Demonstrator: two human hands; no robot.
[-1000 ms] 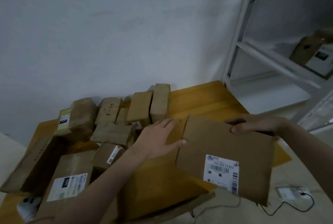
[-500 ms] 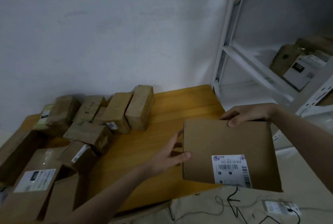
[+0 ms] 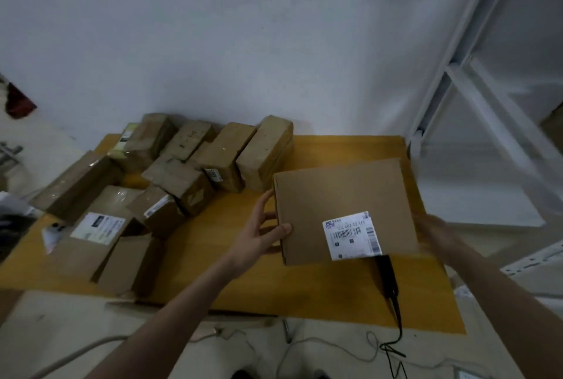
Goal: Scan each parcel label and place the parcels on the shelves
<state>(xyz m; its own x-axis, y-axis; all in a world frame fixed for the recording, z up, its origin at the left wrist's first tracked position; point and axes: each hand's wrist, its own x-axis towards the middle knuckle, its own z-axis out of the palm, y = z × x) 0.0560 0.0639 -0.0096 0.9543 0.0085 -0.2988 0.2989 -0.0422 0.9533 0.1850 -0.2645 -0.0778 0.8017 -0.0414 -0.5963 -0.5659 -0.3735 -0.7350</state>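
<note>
Pinching the parcel edge, left grip; right grip blurred, state unclear.

1. I see a plain brown parcel with a white label carrying black barcode stripes.
2. Beneath the parcel, the table is yellow-orange.
3. Right of the table, the shelves are white.

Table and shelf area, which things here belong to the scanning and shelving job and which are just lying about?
Job:
flat parcel, held by left hand and right hand
its label
black scanner
parcel pile
white shelf

Lying about:
loose cables on the floor
dark red thing, far left
</note>
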